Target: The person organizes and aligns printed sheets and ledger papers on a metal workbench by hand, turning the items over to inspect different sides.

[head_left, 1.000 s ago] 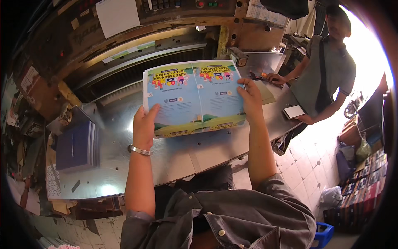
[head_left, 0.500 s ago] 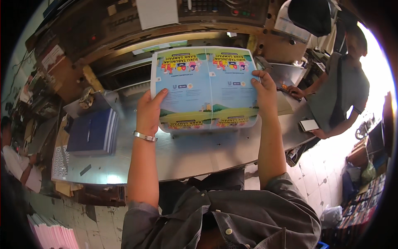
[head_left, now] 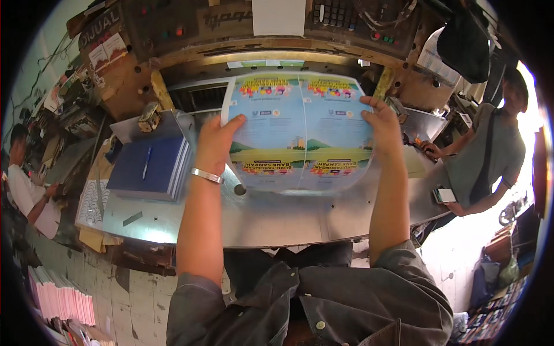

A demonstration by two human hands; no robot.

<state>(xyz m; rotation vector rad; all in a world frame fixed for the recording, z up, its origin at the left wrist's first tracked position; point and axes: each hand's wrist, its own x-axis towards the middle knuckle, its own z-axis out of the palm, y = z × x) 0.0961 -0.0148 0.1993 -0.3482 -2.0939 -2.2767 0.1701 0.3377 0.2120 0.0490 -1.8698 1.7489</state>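
Observation:
A stack of printed sheets [head_left: 271, 130], blue and green with colourful cartoon covers printed side by side, is held up in front of me over the metal worktable [head_left: 277, 225]. My left hand [head_left: 218, 141] grips its left edge, thumb on top. At the right edge my right hand [head_left: 383, 121] pinches it, thumb on the face and fingers mostly behind. The sheets look slightly blurred and bowed along the near edge. A metal bracelet [head_left: 206, 176] circles my left wrist. How thick the stack is I cannot tell.
Dark blue bound books [head_left: 144, 167] with a pen [head_left: 148, 163] on top lie at the left of the table. Behind the sheets stands a large machine with a control panel [head_left: 346, 20]. One person [head_left: 490, 144] stands at right, another [head_left: 34, 190] at left. Pink stacks [head_left: 63, 297] sit lower left.
My view has shifted, so the table and machine appear differently placed. The sheets, still in both hands, now tilt differently, with more of their near end showing.

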